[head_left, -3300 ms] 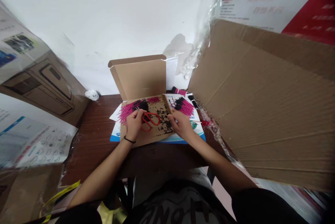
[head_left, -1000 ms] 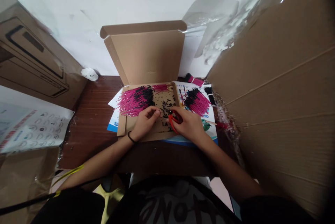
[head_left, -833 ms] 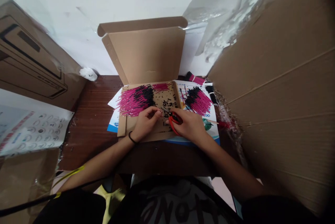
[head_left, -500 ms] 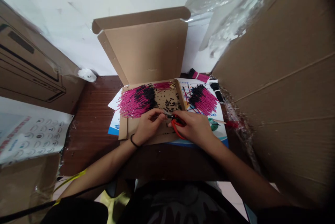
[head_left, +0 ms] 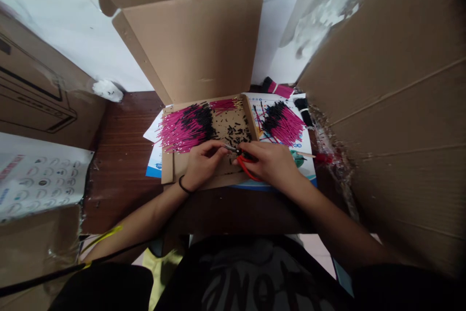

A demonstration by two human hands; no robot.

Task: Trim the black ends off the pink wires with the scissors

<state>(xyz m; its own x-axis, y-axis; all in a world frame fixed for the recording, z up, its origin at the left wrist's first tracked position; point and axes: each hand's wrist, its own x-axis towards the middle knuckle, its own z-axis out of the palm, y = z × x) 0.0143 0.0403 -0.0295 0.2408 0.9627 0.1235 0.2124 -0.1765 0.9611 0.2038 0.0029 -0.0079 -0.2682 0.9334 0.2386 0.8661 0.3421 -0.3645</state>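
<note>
My right hand (head_left: pixel 269 160) is wrapped round red-handled pliers (head_left: pixel 249 169), whose metal jaws point left. Close by, the fingers of my left hand (head_left: pixel 204 161) are pinched together at the tips of the jaws; what they hold is too small to make out. Both hands are over the front of an open cardboard box (head_left: pixel 233 168). In the box, a big pile of pink wires with black ends (head_left: pixel 185 127) lies to the left. Short black offcuts (head_left: pixel 235 131) are scattered beyond the pliers. At the back lie several pink wires with bare golden ends (head_left: pixel 225 104).
Right of the box, another pile of pink-and-black wires (head_left: pixel 286 124) rests on a printed sheet (head_left: pixel 307 155). A tied pink bundle (head_left: pixel 278 89) and a black bundle (head_left: pixel 304 112) are behind it. The raised lid (head_left: pixel 192 44) and a large carton (head_left: pixel 393 122) stand around.
The view has tilted down a little, so the lid looks larger and higher. My hands keep the same pose, with the pliers at my left fingertips.
</note>
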